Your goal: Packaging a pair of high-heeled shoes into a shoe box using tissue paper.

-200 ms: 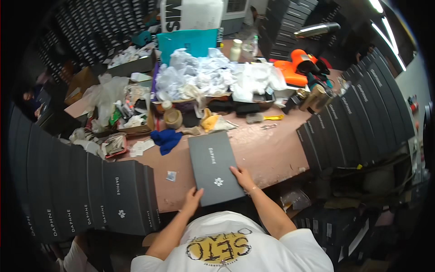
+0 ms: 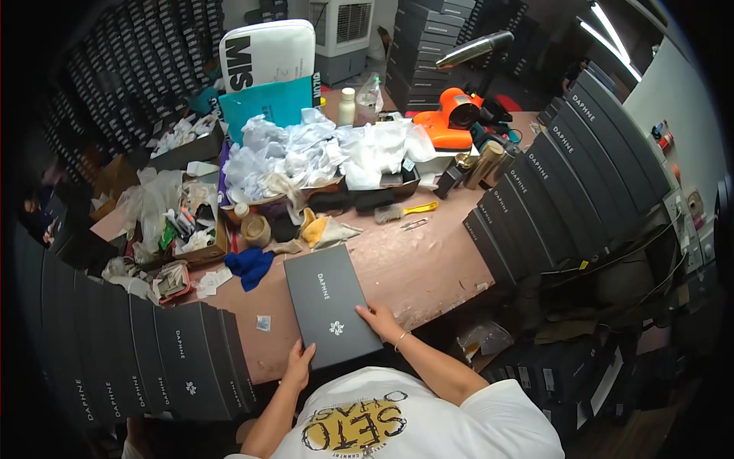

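Observation:
A dark grey lidded shoe box with white print lies near the front edge of the pinkish worktable. My left hand holds its near left corner, the thumb over the lid. My right hand grips the right side, thumb on top; the fingers underneath are mostly hidden. The lid is on, so the inside does not show. A blue cloth lies just beyond the box's far left corner, and a small clear packet to its left.
Tall stacks of grey shoe boxes flank me, one at the left and one at the right. Crumpled white paper fills a carton at the back. A yellow-handled brush, small snips and an orange tool lie beyond.
My view has shifted, so the whole scene sits further left and lower. Both hands keep hold of the shoe box, which has hardly moved on the table.

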`<control>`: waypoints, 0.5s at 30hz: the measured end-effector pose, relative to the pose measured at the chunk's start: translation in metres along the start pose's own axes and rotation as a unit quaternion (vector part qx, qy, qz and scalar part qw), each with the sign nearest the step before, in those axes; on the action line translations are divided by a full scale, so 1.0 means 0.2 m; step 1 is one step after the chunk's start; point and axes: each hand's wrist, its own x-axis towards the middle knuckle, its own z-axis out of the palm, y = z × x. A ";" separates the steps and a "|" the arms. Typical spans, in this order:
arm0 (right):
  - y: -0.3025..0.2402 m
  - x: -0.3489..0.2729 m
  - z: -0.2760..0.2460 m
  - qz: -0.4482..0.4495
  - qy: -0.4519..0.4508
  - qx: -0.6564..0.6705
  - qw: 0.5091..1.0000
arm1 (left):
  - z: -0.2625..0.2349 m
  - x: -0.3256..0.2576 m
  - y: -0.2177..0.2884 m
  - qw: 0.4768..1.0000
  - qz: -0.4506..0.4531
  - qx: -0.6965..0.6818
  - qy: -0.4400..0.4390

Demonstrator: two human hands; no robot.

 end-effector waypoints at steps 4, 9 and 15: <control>0.08 -0.10 -0.01 -0.050 0.013 -0.004 0.999 | 0.12 -0.10 -0.20 0.985 0.074 0.119 0.100; 0.20 -0.05 0.03 -0.076 0.020 0.017 0.997 | 0.02 -0.04 -0.26 0.992 0.020 0.087 0.089; 0.06 -0.23 -0.03 0.021 -0.088 0.204 0.975 | 0.06 0.10 -0.09 0.991 -0.106 -0.073 0.038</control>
